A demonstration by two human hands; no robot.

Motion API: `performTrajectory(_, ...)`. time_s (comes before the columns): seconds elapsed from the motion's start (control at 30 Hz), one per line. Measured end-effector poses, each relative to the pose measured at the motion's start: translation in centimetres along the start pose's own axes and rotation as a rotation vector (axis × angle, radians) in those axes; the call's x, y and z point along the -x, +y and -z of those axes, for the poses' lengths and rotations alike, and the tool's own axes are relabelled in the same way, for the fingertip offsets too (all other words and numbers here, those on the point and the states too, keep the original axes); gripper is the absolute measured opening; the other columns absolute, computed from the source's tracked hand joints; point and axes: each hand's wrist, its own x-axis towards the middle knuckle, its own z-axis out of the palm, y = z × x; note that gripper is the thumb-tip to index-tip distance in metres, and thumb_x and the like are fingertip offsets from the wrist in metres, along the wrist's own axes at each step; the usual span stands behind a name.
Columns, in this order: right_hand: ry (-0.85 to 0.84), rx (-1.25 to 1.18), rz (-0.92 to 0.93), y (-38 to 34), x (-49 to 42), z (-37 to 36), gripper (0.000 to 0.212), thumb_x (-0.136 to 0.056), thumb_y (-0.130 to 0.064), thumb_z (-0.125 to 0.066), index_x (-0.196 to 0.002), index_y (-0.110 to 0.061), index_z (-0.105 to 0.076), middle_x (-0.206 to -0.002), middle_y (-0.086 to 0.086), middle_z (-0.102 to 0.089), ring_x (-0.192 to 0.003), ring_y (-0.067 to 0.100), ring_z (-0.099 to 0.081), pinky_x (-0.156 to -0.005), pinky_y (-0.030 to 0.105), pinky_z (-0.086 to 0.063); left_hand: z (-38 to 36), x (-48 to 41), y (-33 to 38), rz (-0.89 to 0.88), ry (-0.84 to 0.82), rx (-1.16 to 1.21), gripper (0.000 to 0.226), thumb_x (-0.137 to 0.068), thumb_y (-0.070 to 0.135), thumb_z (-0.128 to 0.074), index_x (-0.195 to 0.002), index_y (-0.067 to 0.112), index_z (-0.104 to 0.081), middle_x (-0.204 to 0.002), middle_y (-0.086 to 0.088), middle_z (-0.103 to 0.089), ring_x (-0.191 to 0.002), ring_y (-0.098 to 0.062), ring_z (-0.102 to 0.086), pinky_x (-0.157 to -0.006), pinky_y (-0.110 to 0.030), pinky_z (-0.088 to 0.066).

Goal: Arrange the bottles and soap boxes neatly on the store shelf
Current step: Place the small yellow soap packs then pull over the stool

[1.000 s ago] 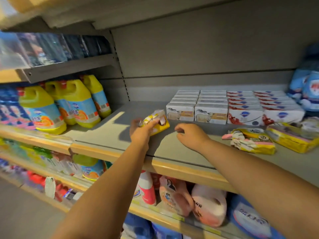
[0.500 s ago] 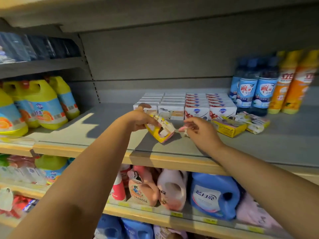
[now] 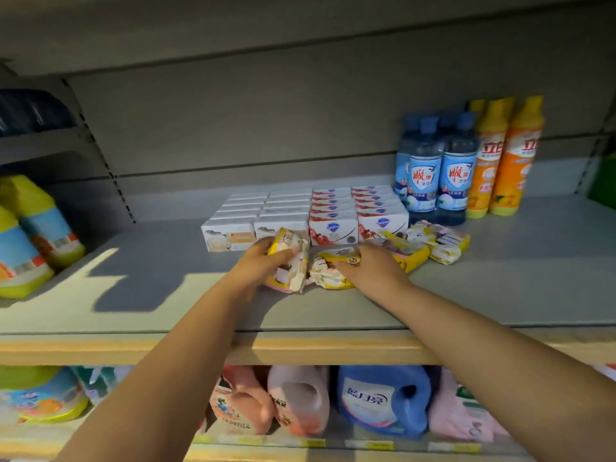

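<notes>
My left hand [image 3: 263, 260] grips a yellow and pink soap pack [image 3: 289, 261], tilted on edge on the grey shelf [image 3: 166, 295]. My right hand [image 3: 370, 266] rests on a second yellow soap pack [image 3: 328, 273] lying flat beside it. Two more yellow packs [image 3: 433, 241] lie to the right. Behind stand neat rows of white soap boxes [image 3: 253, 216] and red-and-white soap boxes [image 3: 356, 211]. Blue bottles [image 3: 433, 175] and orange bottles [image 3: 503, 161] stand upright at the back right.
Yellow detergent jugs [image 3: 30, 235] stand on the neighbouring shelf at left. The lower shelf holds pink [image 3: 296, 401] and blue [image 3: 380, 398] laundry jugs. The shelf's wooden front edge [image 3: 300, 351] runs across below my arms.
The view has swung right. My left hand carried its soap pack rightward to the other packs. My right hand moved from the bare shelf onto a second yellow pack.
</notes>
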Motion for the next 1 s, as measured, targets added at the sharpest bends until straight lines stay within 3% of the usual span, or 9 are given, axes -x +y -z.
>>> performTrajectory(0.17, -0.233, 0.020, -0.111, -1.4, -2.8, 0.6, 0.078, -0.073, -0.055, -0.069, -0.135, -0.016, -0.044, -0.134, 0.006, -0.050, -0.117, 0.024, -0.050, -0.081, 0.024, -0.040, 0.3, -1.9, 0.0, 0.203, -0.119, 0.169, 0.021, -0.085, 0.019, -0.067, -0.103, 0.008, -0.065, -0.092, -0.013, -0.074, -0.078, -0.026, -0.072, -0.058, -0.031, -0.056)
performTrajectory(0.27, -0.334, -0.005, -0.157, -1.6, -3.4, 0.7, 0.092, -0.068, -0.052, -0.075, -0.141, -0.015, -0.032, -0.142, 0.006, -0.040, -0.126, 0.025, -0.042, -0.084, 0.024, -0.038, 0.5, -2.2, -0.6, 0.239, -0.154, 0.206, 0.020, -0.086, 0.018, -0.066, -0.105, 0.010, -0.066, -0.098, -0.019, -0.072, -0.084, -0.032, -0.070, -0.068, -0.045, -0.060)
performTrajectory(0.33, -0.378, -0.091, -0.209, -1.9, -3.5, 0.7, 0.097, -0.066, -0.048, -0.079, -0.142, -0.015, -0.028, -0.142, 0.008, -0.038, -0.127, 0.026, -0.041, -0.089, 0.027, -0.045, 0.6, -2.3, -0.7, 0.263, -0.115, 0.204, 0.025, -0.082, 0.017, -0.069, -0.106, 0.010, -0.065, -0.097, -0.019, -0.072, -0.081, -0.029, -0.070, -0.073, -0.042, -0.058)
performTrajectory(0.43, -0.432, -0.142, -0.265, -2.2, -3.4, 1.0, 0.095, -0.065, -0.046, -0.081, -0.139, -0.013, -0.033, -0.136, 0.007, -0.044, -0.121, 0.024, -0.046, -0.087, 0.028, -0.048, 0.4, -2.2, -0.2, 0.314, -0.099, 0.220, 0.036, -0.078, 0.018, -0.072, -0.112, 0.009, -0.064, -0.101, -0.020, -0.071, -0.086, -0.031, -0.069, -0.076, -0.040, -0.058)
performTrajectory(0.57, -0.453, -0.211, -0.285, -2.6, -2.9, 2.3, 0.085, -0.064, -0.041, -0.082, -0.134, -0.017, -0.040, -0.132, 0.003, -0.048, -0.119, 0.021, -0.047, -0.082, 0.028, -0.047, 0.2, -1.3, 1.1, 0.365, -0.059, 0.223, 0.041, -0.075, 0.019, -0.074, -0.113, 0.008, -0.063, -0.103, -0.022, -0.069, -0.093, -0.039, -0.066, -0.087, -0.053, -0.052)
performTrajectory(0.73, -0.402, -0.250, -0.359, -2.2, -2.2, 4.8, 0.084, -0.063, -0.035, -0.084, -0.133, -0.020, -0.041, -0.134, 0.001, -0.046, -0.122, 0.021, -0.045, -0.095, 0.031, -0.042, -1.1, -0.5, 3.1, 0.432, -0.190, 0.329, 0.049, -0.081, 0.016, -0.068, -0.124, -0.005, -0.054, -0.112, -0.031, -0.062, -0.096, -0.041, -0.063, -0.088, -0.055, -0.051)
performTrajectory(0.8, -0.402, -0.288, -0.422, -1.3, -1.5, 6.6, 0.083, -0.062, -0.038, -0.083, -0.134, -0.027, -0.042, -0.128, -0.001, -0.050, -0.114, 0.020, -0.051, -0.085, 0.030, -0.048, -2.3, -0.1, 3.7, 0.471, -0.273, 0.384, 0.045, -0.086, 0.017, -0.062, -0.125, -0.004, -0.052, -0.117, -0.032, -0.060, -0.099, -0.043, -0.062, -0.084, -0.054, -0.053)
performTrajectory(0.9, -0.422, -0.194, -0.490, 1.0, 0.9, 10.0, 0.069, -0.050, -0.066, -0.072, -0.113, -0.045, -0.056, -0.099, -0.012, -0.060, -0.083, 0.009, -0.058, -0.058, 0.022, -0.045, -5.0, 0.4, 4.3, 0.531, -0.368, 0.360, 0.047, -0.087, 0.019, -0.058, -0.126, -0.005, -0.051, -0.121, -0.033, -0.057, -0.110, -0.050, -0.055, -0.094, -0.061, -0.045)
performTrajectory(1.0, -0.297, -0.274, -0.608, 4.0, 4.2, 12.4, 0.047, -0.049, -0.062, -0.077, -0.089, -0.043, -0.063, -0.089, -0.012, -0.068, -0.078, 0.007, -0.063, -0.065, 0.025, -0.051, -9.1, 0.9, 5.4, 0.582, -0.444, 0.340, 0.052, -0.081, 0.025, -0.064, -0.124, -0.003, -0.055, -0.118, -0.031, -0.060, -0.110, -0.048, -0.056, -0.094, -0.060, -0.046)
